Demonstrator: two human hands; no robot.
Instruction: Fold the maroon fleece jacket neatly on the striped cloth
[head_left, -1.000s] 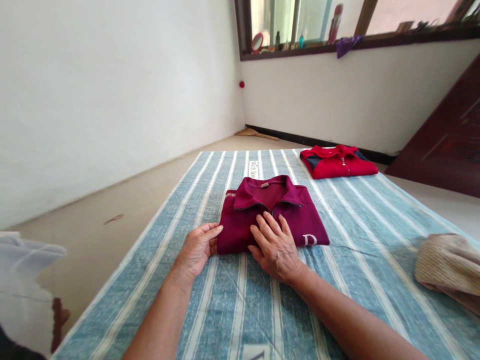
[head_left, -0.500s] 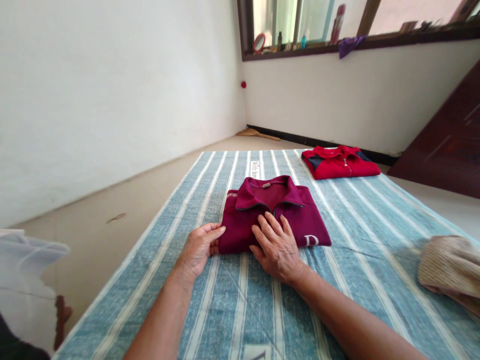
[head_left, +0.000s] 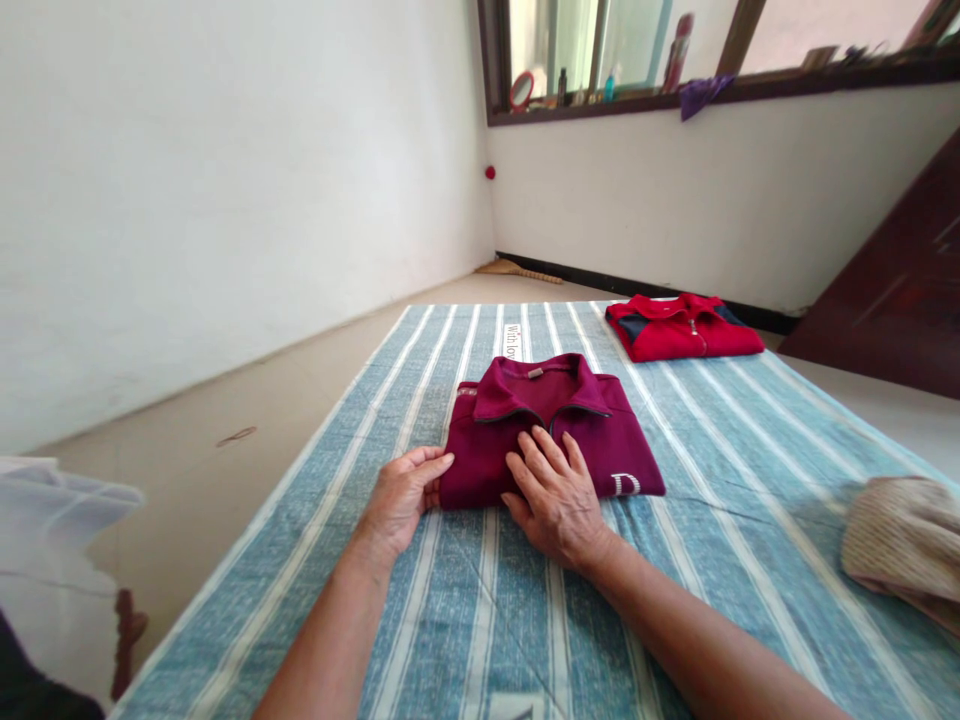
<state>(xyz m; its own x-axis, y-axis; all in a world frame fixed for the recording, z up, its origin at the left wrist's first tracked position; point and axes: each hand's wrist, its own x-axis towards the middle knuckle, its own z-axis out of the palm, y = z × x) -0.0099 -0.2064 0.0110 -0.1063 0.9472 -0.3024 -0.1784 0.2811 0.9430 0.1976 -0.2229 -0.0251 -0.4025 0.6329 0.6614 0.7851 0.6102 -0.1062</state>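
Note:
A folded purple jacket with a zipped collar and a white letter on its front lies flat on a blue striped bed sheet. My left hand pinches the jacket's near left edge, thumb on top and fingers partly hidden beneath. Flat on the middle of the jacket, just below the zip, rests my right hand with its fingers stretched out. A red jacket with dark shoulder patches, also folded, lies at the far right corner of the sheet.
At the right edge sits a beige knitted cloth. A window ledge behind holds a mirror, bottles and a purple cloth. A broom lies on the floor by the far wall. White material hangs at lower left.
The view has shifted very slightly. Both hands and the purple jacket keep the same places relative to each other.

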